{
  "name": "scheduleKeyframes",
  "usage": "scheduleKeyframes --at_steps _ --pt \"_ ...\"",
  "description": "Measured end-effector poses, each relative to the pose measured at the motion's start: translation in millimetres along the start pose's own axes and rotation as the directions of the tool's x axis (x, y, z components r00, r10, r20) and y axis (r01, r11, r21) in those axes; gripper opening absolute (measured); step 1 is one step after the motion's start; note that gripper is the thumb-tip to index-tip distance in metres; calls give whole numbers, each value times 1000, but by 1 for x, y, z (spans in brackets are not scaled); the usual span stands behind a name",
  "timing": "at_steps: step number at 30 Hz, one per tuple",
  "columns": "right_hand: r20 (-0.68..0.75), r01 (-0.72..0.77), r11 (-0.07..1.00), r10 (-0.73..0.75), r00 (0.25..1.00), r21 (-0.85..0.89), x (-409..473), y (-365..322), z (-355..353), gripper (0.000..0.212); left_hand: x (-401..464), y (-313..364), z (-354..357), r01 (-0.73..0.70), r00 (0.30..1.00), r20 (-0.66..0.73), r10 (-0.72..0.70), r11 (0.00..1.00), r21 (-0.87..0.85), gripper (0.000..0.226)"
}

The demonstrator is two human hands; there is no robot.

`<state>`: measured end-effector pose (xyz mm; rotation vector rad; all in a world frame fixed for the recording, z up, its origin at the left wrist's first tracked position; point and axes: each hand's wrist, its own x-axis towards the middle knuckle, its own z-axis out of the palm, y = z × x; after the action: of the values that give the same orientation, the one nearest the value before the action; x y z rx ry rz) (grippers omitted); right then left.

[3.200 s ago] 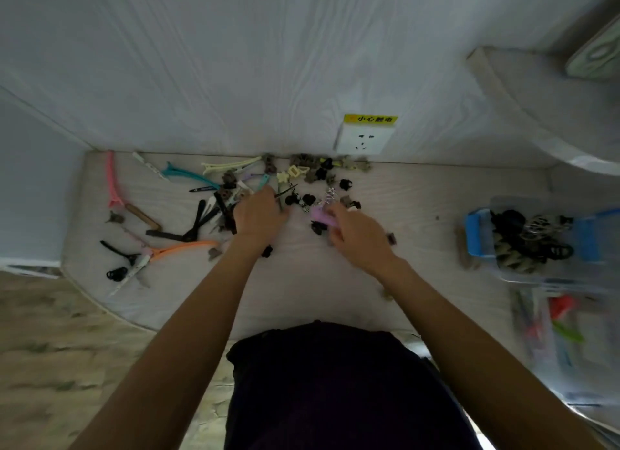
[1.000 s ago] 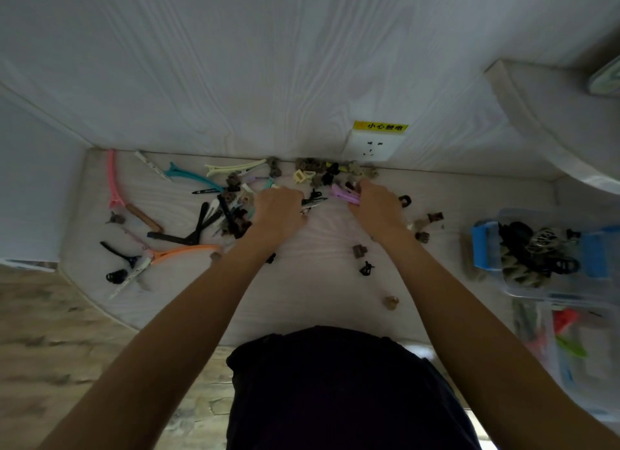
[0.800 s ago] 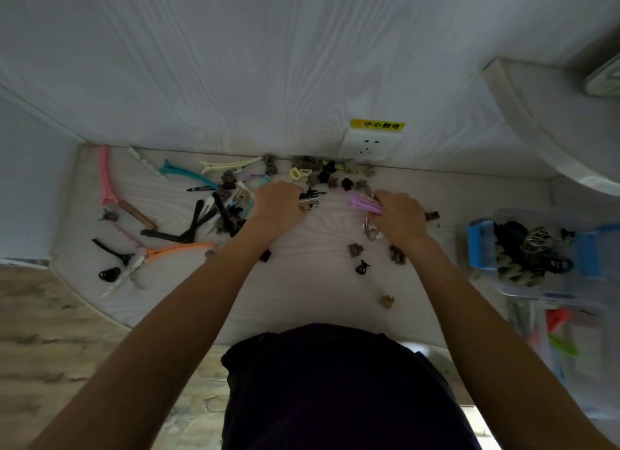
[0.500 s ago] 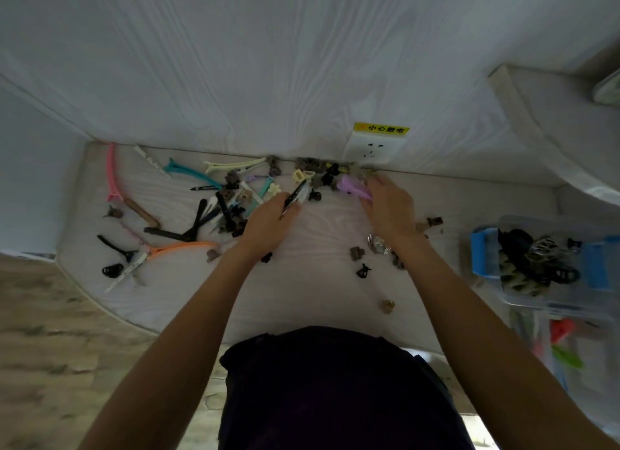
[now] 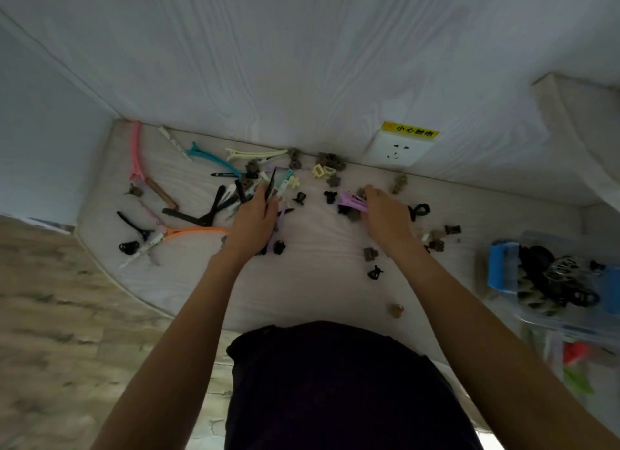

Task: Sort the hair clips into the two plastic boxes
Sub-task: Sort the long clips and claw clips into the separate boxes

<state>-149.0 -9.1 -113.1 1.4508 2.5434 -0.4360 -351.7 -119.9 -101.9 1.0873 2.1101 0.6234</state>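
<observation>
**Both hands in the clip pile, each holding clips**

Right hand (image 5: 389,214): fingers are curled round a bundle of lilac clips (image 5: 352,202), held low over the counter (image 5: 315,292), fingertips near the back wall. Left hand (image 5: 253,219): a thin black clip (image 5: 270,189) is pinched between the fingers, palm down over the heap.

Edges and room: the loose clip pile (image 5: 241,187) is spread from the counter's left rear corner to centre, hard against the wall under the wall socket (image 5: 397,149). Bare counter is seen between the forearms and along the near curved edge. A few small claw clips (image 5: 370,255) lie scattered by the right wrist. The clear plastic box (image 5: 557,281) with blue latches is at far right, well apart from both hands, holding dark clips; a second box (image 5: 570,359) sits nearer, its contents blurred.

Versus 0.5 s ago: the right hand has been pulled back from the wall and lowered, lilac bundle still held. The left hand is kept in place, black clip still pinched.
</observation>
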Motion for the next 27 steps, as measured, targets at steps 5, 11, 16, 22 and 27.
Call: scheduleKeyframes --at_steps 5,11,16,22,27 --pt "31 -35 999 36 999 -29 -1 1 -3 24 20 -3 -18 -116 993 62 103 955 272 38" --pt "-43 -63 989 69 997 131 -5 4 -21 29 51 3 -35 -354 934 296 201 647 676 35" --pt "39 -146 949 140 989 281 -6 8 -17 24 59 11 -31 -439 898 348 269 495 750 35" --pt "86 -186 912 166 982 365 -11 11 -12 33 58 7 -32 -475 870 242 430 593 650 33" --pt "73 -99 897 74 995 431 -22 3 -17 19 32 12 -40 -403 905 -6 425 863 306 26"
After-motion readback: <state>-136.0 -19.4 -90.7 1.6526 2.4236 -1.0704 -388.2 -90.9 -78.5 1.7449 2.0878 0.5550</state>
